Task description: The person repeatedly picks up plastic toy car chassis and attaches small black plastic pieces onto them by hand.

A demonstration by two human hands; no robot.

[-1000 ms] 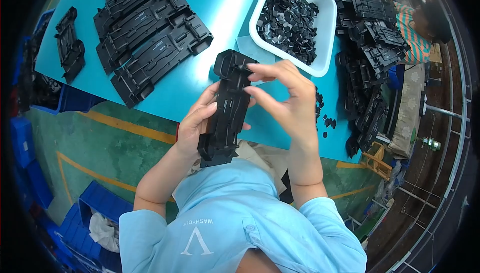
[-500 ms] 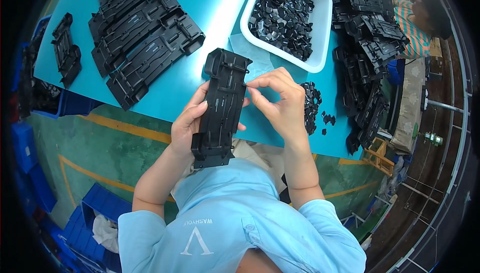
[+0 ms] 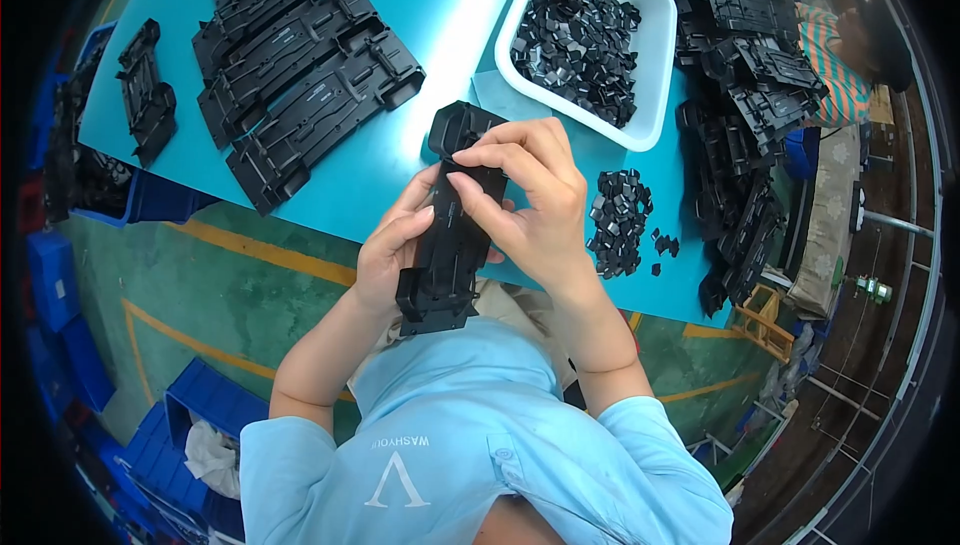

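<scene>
Black part [image 3: 440, 263]: long, ribbed, raised ends; held up at the bench [image 3: 335, 180] edge.
Left hand [image 3: 382, 257]: fingers grasping its side.
Right hand [image 3: 545, 207]: fingers pinched at its upper half; contents unclear.
Writing: tiny pale print, illegible; white lettering on shirt [image 3: 610, 460].

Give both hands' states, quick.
Left hand: closed, holding the black part.
Right hand: partly closed at the part; cannot tell whether it pinches anything.
</scene>
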